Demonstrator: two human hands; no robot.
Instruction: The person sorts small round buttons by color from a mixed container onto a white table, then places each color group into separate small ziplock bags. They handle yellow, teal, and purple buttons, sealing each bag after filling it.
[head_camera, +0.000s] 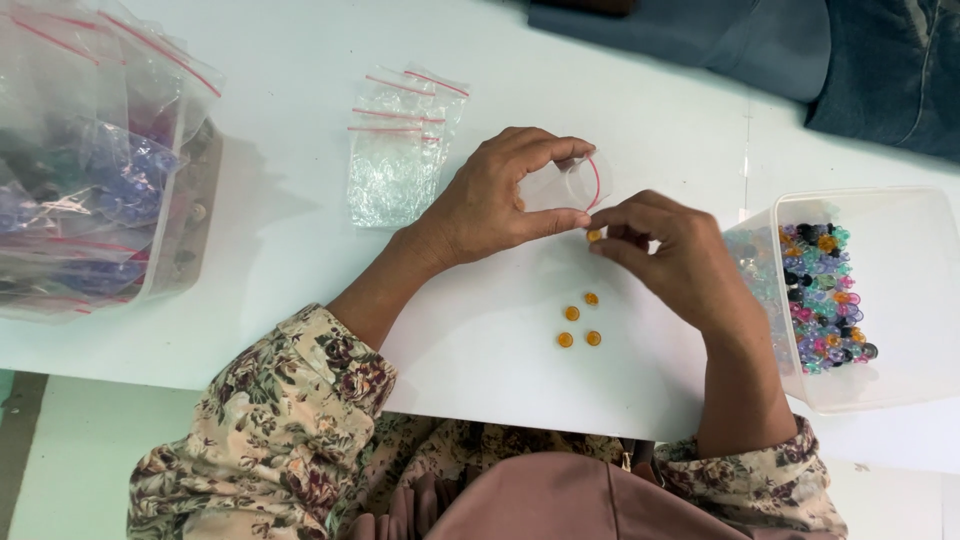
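Bead (594, 236) was pinched by right hand (672, 262) at small bag (580, 184) held open by left hand (497, 200) fingers, while four beads (579, 325) were left on table (300, 200).

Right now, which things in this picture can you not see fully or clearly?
Head view only:
- Small clear bag: mostly hidden behind the left hand; its contents cannot be told.
- Orange bead: partly covered by the right hand fingers.
- Bin of bagged beads: cut off by the left edge.
- Mixed beads in the clear tub: too small to tell shapes.

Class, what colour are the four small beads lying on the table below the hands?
Orange beads, seen in the head view.
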